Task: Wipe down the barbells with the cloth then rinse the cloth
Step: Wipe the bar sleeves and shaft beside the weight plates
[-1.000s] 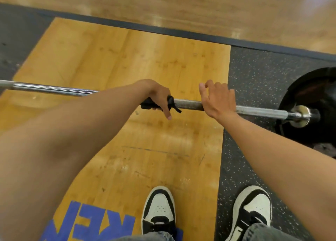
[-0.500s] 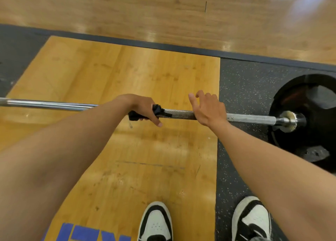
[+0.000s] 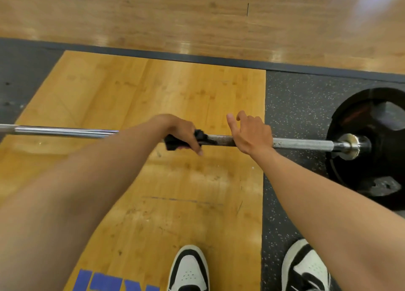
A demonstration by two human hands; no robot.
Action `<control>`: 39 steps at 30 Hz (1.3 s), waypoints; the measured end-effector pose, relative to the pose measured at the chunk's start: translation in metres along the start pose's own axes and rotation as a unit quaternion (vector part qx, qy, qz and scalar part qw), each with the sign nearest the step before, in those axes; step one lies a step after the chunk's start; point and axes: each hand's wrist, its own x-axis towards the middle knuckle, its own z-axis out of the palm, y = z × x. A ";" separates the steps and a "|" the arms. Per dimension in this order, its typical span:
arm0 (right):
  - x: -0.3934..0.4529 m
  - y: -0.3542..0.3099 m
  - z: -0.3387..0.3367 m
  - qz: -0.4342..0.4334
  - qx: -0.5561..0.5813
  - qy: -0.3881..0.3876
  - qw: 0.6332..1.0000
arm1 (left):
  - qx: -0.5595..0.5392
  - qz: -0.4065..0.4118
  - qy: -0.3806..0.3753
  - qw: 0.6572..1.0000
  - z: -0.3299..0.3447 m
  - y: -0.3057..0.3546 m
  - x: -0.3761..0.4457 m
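Note:
A steel barbell (image 3: 302, 143) lies across the wooden lifting platform (image 3: 153, 88), running from the left edge to a black weight plate (image 3: 372, 154) at the right. My left hand (image 3: 182, 130) grips a black cloth (image 3: 173, 143) wrapped round the bar near its middle. Just to the right, my right hand (image 3: 252, 132) rests over the bar with its fingers curled round the shaft and the index finger raised. The bar stretch between my hands looks dark and damp.
Speckled black rubber flooring (image 3: 291, 106) flanks the platform on the right and far left. Glossy wood floor (image 3: 197, 16) lies beyond a dark border strip. My two black-and-white shoes (image 3: 189, 268) stand at the bottom, beside blue lettering (image 3: 105, 282).
My left hand with the cloth has slid a little to the left along the bar, widening the gap to my right hand. The view has tilted, shifting everything lower in frame.

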 end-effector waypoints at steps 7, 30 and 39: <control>0.005 0.003 0.000 -0.004 -0.009 0.011 1.000 | 0.067 0.027 0.086 0.994 0.017 0.040 -0.001; 0.009 0.000 -0.001 0.017 0.001 0.020 1.000 | -0.001 0.105 0.102 0.989 0.023 0.059 0.016; 0.010 0.004 -0.002 0.011 0.004 0.039 0.999 | -0.041 -0.071 0.149 0.985 0.005 -0.061 -0.047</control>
